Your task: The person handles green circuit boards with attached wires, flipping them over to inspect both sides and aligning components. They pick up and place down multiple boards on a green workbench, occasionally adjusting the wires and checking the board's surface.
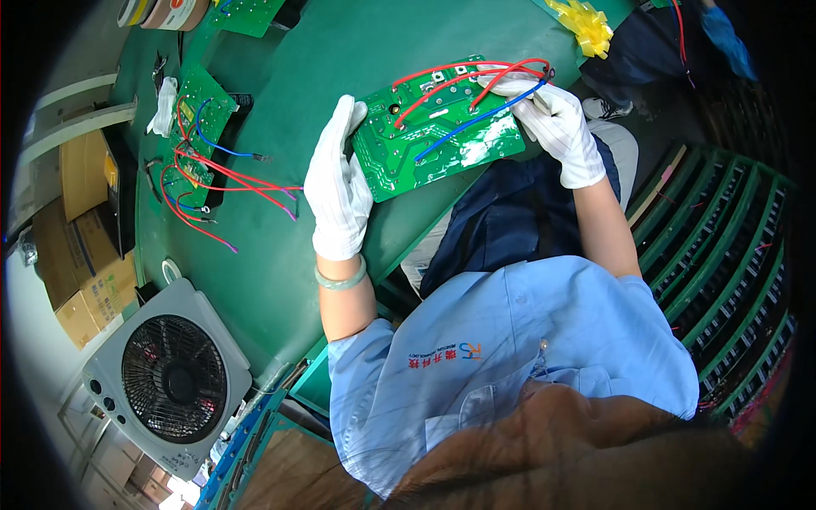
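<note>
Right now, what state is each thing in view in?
Held circuit board: wired, traces showing.
Left hand: gloved, at the board's left edge.
Right hand: gloved, holding the board's right end.
Red wires: attached, bowed toward the right hand.
Blue wire: attached, nearly straight.
Other circuit board: on the table, wired.
Fan: unclear whether running.

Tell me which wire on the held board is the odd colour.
The blue wire, slanting across the board up to the right hand; the other wires there are red.
</note>
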Demonstrator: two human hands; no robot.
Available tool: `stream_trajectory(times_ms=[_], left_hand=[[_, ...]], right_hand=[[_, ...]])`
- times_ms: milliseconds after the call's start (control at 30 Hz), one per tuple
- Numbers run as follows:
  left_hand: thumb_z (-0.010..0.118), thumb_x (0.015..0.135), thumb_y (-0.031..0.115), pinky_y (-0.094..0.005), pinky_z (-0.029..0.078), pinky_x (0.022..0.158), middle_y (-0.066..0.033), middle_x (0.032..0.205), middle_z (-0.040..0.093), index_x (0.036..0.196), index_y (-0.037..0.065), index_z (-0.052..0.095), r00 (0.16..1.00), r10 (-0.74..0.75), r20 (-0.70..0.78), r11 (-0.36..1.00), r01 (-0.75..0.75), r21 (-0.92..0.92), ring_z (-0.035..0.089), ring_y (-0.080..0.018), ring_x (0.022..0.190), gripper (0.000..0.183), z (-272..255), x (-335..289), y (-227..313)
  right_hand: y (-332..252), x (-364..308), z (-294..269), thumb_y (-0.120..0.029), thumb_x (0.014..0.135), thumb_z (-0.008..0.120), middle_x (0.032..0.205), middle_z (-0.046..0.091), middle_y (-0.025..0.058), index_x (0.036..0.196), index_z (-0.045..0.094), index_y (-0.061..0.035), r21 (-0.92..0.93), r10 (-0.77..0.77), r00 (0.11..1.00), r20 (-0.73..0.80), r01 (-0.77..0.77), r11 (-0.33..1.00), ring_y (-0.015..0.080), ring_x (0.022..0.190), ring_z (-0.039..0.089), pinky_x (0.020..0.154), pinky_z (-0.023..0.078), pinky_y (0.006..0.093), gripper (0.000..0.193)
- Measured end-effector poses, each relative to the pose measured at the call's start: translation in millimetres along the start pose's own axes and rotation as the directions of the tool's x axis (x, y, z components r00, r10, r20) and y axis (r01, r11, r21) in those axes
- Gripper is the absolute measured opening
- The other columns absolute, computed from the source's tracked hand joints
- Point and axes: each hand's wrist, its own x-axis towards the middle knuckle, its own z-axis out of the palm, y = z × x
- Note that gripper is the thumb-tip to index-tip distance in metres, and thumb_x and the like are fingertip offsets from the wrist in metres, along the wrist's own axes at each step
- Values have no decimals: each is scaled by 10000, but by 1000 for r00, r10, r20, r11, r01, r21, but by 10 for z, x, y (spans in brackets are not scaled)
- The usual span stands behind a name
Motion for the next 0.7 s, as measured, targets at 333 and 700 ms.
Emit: stream_trajectory(times_ms=[333, 700], left_hand=[[460, 815, -186, -363, 434, 1049, -179, 1226, 633, 1206, -56, 598, 999, 33, -33, 999, -33, 25, 565, -309, 1232, 434, 34, -20, -46], [518, 960, 78, -314, 549, 792, -165, 1031, 699, 1121, -54, 614, 987, 7, -160, 1000, -6, 10, 681, -201, 856, 229, -8, -136, -54]], right_hand=[[39, 25, 4, -76, 957, 574, 1116, 696, 99, 1142, 679, -9, 16, -14, 1000, 8, 14, 1000, 186, 1071, 634, 931, 483, 298, 223], [171, 43, 244, 45, 903, 580, 1020, 715, 100, 1071, 682, 32, -133, -125, 983, -136, 107, 985, 151, 939, 671, 862, 511, 273, 197]])
